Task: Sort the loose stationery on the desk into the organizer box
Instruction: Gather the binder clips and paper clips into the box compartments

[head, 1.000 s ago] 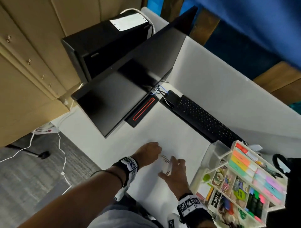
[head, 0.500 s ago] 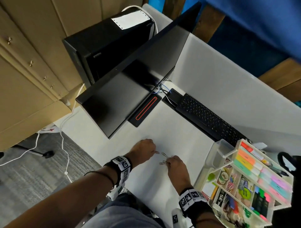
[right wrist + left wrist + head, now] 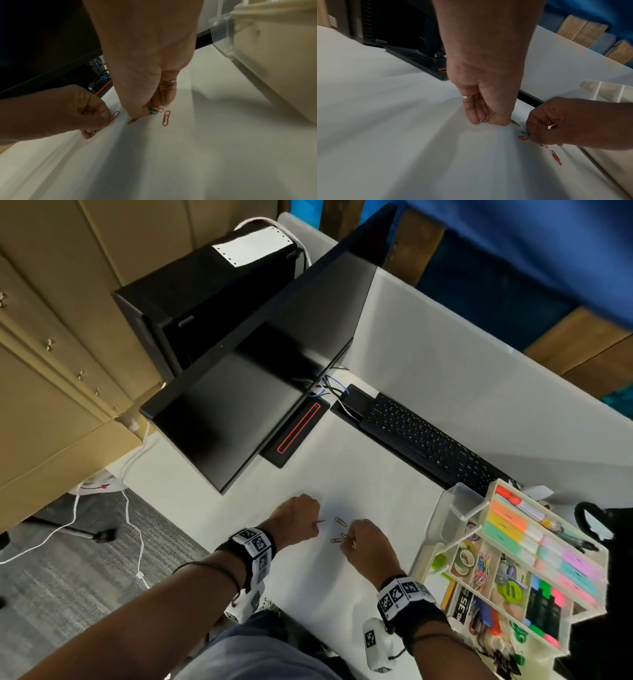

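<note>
Head view
Left hand: the left hand [image 3: 297, 520] rests knuckles-up on the white counter [image 3: 359, 474], fingers curled, pinching an orange clip [image 3: 320, 522] that sticks out toward the right hand.
Right hand: the right hand [image 3: 364, 542] is just beside it, fingers curled down onto a green clip [image 3: 344, 535].
Loose clips: a yellow-green clip [image 3: 340, 521] lies between the two hands; a red clip [image 3: 336, 540] lies touching the right hand's fingertips.
Box: the organizer box [image 3: 445, 529] stands at the right of the hands, well filled with highlighters, tape rolls and a compartment of coloured clips.
Behind: a dark monitor [image 3: 267, 378] and a black keyboard [image 3: 428, 440] sit farther back on the counter.

Left wrist view
Left hand: its fingers [image 3: 476, 116] are curled under with tips on the counter, a pale clip tucked against them.
Right hand: seen at right [image 3: 556, 124], fingers bunched over a green clip [image 3: 526, 133].
Clips: a red clip [image 3: 523, 137] lies by the right fingertips, another red one [image 3: 556, 157] nearer the camera; a yellow one [image 3: 515, 123] lies beside the left hand.

Right wrist view
Right hand: thumb and fingers [image 3: 164, 97] close together on the green clip [image 3: 152, 111], with a pale clip beside it; an orange clip [image 3: 132, 120] lies under the thumb tip.
Left hand: at left [image 3: 82, 112], pinching one end of an orange clip [image 3: 113, 116].
Loose clip: another orange clip [image 3: 166, 118] lies flat, apart from the fingers.
Box: its cream wall [image 3: 274, 60] rises at right.
</note>
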Motion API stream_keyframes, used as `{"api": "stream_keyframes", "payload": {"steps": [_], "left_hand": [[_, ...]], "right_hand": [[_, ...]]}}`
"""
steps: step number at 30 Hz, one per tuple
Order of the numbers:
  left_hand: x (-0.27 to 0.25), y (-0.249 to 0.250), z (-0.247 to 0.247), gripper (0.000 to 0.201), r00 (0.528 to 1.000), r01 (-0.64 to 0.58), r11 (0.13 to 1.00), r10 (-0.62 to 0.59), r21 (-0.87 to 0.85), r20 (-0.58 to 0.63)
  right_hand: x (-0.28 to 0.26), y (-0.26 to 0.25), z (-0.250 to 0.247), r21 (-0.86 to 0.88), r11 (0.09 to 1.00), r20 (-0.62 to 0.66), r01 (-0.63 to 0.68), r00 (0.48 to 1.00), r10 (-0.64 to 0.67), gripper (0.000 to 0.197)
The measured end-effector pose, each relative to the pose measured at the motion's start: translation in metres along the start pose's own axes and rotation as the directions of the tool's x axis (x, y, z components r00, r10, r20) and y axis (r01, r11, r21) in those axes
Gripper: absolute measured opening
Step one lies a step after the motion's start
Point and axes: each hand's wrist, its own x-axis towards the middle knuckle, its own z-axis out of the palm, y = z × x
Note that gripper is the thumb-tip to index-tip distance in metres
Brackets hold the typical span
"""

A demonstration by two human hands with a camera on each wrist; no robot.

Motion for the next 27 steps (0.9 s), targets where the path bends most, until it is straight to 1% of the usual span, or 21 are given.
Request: {"api": "stream_keyframes", "payload": {"steps": [1,3,5,7,8,10,12,15,17,18,20,21,22,23,24,27], "left_hand": [[-0.003,-0.001,-0.002,0.03,1.0,0.02,1.0,-0.02,-0.021,0.015],[-0.009,-0.005,-0.004,0.011,0.998,0.053,0.997,-0.053,-0.052,0.018],[-0.015,-0.009,-0.003,0.028,0.996,0.085,0.991,-0.086,-0.1,-0.008],[-0.021,-0.01,-0.004,0.036,0.993,0.111,0.985,-0.114,-0.133,-0.011],[-0.024,-0.01,-0.006,0.035,0.991,0.13,0.98,-0.132,-0.154,-0.002],[-0.03,-0.006,-0.012,0.026,0.989,0.148,0.971,-0.148,-0.186,0.015],[-0.036,0.002,-0.02,0.019,0.99,0.14,0.964,-0.141,-0.228,0.01],[-0.039,0.019,-0.031,0.024,0.984,0.162,0.952,-0.174,-0.259,-0.024],[-0.037,0.033,-0.039,0.025,0.981,0.188,0.944,-0.196,-0.271,-0.003],[-0.035,0.041,-0.042,0.024,0.982,0.187,0.943,-0.189,-0.277,0.019],[-0.031,0.064,-0.047,0.01,0.987,0.159,0.95,-0.154,-0.268,0.037],[-0.029,0.077,-0.049,0.007,0.99,0.139,0.952,-0.135,-0.274,0.031],[-0.026,0.093,-0.049,0.008,0.994,0.113,0.95,-0.11,-0.291,0.026],[-0.023,0.109,-0.048,0.008,0.996,0.088,0.945,-0.085,-0.314,0.025],[-0.02,0.127,-0.046,0.009,0.998,0.059,0.94,-0.053,-0.337,0.026],[-0.01,0.182,-0.033,0.006,0.999,-0.022,0.925,0.031,-0.379,0.019]], "right_hand": [[0.0,0.0,0.0,0.012,1.0,0.001,-0.007,1.0,0.007,0.011],[0.001,0.001,-0.002,0.04,0.999,0.001,-0.026,1.0,0.026,0.013],[0.0,0.002,-0.003,0.059,0.998,-0.007,-0.03,1.0,0.031,0.013],[-0.001,0.003,-0.003,0.076,0.997,-0.025,-0.009,1.0,0.011,0.014],[-0.003,0.002,-0.004,0.081,0.997,-0.028,-0.002,1.0,0.004,0.015],[-0.008,-0.001,-0.01,0.1,0.995,-0.054,0.008,0.999,-0.003,0.015],[-0.016,-0.005,-0.022,0.176,0.984,-0.1,0.0,0.995,0.018,0.015],[-0.039,-0.003,-0.055,0.313,0.95,-0.225,-0.008,0.971,0.083,0.019],[-0.063,0.011,-0.081,0.393,0.919,-0.314,-0.028,0.935,0.163,0.017],[-0.077,0.022,-0.093,0.437,0.898,-0.354,-0.046,0.909,0.219,0.016],[-0.103,0.054,-0.111,0.503,0.858,-0.413,-0.107,0.842,0.347,0.021],[-0.114,0.07,-0.118,0.518,0.843,-0.429,-0.145,0.808,0.403,0.024],[-0.124,0.086,-0.123,0.525,0.832,-0.434,-0.177,0.786,0.441,0.026],[-0.132,0.099,-0.127,0.529,0.826,-0.433,-0.194,0.776,0.459,0.026],[-0.138,0.11,-0.13,0.526,0.826,-0.42,-0.203,0.782,0.46,0.024],[-0.15,0.127,-0.136,0.469,0.862,-0.387,-0.194,0.832,0.398,0.012]]}}
